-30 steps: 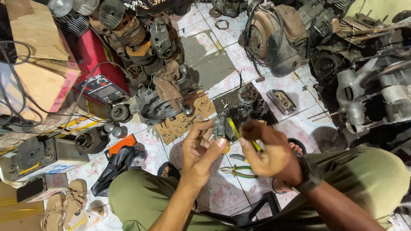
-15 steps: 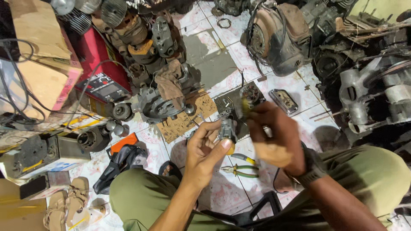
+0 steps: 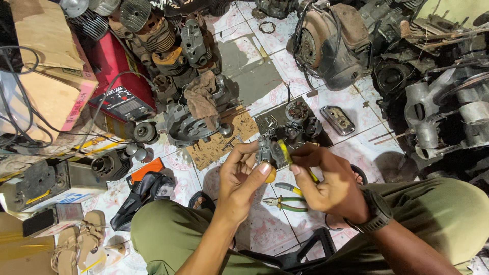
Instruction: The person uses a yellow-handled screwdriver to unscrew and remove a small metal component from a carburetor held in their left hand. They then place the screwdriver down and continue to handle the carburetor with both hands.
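Left hand (image 3: pixel 242 181) gripping small grey cast-metal carburettor body (image 3: pixel 267 151) at lap height, above tiled floor (image 3: pixel 270 224). Right hand (image 3: pixel 328 178) pinching yellow-handled screwdriver (image 3: pixel 285 153) against it. Green-and-yellow-handled pliers (image 3: pixel 285 203) lying just below.

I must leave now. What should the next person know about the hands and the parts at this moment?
Left hand: holds a small grey metal part with an orange knob below it, over the tiled floor.
Right hand: grips a yellow-handled tool with its tip at the part.
Pliers lie on the floor under the hands, untouched.
More small parts sit on a dark mat just ahead.
Done: cannot tell. Left: the tool is at the part, so this step looks unfinished.
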